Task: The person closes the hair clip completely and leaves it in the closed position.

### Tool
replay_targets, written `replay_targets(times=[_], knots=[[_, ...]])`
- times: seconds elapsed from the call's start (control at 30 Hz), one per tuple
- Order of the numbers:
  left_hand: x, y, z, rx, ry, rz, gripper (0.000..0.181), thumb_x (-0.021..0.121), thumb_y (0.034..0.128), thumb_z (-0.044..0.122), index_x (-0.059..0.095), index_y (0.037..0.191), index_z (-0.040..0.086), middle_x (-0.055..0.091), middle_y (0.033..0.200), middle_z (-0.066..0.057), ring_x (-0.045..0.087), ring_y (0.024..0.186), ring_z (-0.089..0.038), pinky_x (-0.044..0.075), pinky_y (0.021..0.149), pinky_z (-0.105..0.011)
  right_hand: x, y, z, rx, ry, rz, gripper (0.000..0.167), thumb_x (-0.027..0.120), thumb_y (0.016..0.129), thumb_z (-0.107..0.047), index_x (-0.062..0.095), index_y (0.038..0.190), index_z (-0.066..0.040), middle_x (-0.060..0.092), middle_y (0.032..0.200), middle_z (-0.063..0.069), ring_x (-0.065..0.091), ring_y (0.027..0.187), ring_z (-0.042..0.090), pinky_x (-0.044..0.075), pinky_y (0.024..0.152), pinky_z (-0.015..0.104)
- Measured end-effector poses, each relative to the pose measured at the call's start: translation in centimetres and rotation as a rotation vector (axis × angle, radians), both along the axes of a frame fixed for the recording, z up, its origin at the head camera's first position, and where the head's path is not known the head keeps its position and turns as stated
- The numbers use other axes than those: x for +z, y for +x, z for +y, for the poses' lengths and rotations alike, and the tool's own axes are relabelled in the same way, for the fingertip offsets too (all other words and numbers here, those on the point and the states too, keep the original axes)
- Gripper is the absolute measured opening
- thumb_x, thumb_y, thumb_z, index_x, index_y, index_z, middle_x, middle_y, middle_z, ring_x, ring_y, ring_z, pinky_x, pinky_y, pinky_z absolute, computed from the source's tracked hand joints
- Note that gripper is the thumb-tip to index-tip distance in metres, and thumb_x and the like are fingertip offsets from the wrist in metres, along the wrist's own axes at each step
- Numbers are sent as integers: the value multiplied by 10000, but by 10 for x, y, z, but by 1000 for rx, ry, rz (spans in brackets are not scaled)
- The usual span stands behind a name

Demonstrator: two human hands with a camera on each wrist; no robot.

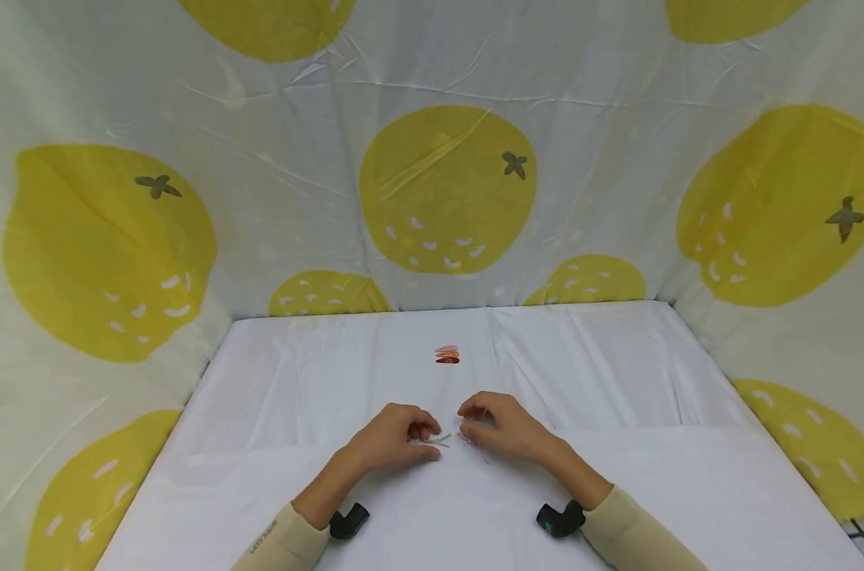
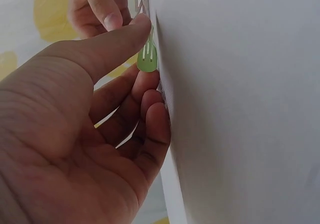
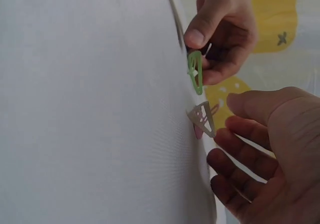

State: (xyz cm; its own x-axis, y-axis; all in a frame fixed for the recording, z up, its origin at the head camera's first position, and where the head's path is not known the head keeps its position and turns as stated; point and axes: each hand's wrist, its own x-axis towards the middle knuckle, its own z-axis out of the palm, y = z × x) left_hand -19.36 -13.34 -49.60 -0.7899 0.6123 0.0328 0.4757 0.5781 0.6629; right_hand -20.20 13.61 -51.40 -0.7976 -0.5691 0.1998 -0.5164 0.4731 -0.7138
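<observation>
Nearby, at eleven o'clock, the left hand (image 1: 398,434) pinches one green clip (image 2: 147,65) between thumb and finger; at one o'clock, the right hand (image 1: 509,428) bends loosely, thumb apart, gripping nothing, beside one greyish clip (image 3: 209,128) and one pinkish clip (image 3: 198,132) — partly hidden. These seem not yet set out. Farther, at twelve, three look already lined up — one red clip (image 1: 447,360), one orange clip (image 1: 447,354), one pale-pink clip (image 1: 447,348).

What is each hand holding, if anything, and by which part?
Right hand: nothing. Left hand: the green clip is at its fingertips, but whether pinched cannot be told.
</observation>
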Motion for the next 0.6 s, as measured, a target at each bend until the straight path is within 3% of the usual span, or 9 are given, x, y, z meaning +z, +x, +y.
replay_targets(times=[0.2,0.47,0.6], knots=[[-1,0,-2,0,1,-6,216,859,854,220,769,1029,130,661,814,69,609,768,-82,497,710,-195,-1,5,-3,-1,18,-39,213,731,965,-276,725,1149,-170,719,1092,-100,643,1028,52,530,952,299],[0,0,-3,-21,25,-6,133,813,888,106,777,1015,97,668,787,86,576,708,-7,517,678,-193,-3,10,-4,13,38,3,217,723,974,-315,726,1149,-187,717,1098,-108,642,1038,73,524,953,315],[-1,-1,-1,-23,17,26,124,795,900,94,780,1024,97,663,792,85,553,701,0,498,664,-187,-3,10,-3,10,27,20,198,727,971,-302,731,1130,-184,719,1083,-107,647,1026,79,529,942,319]])
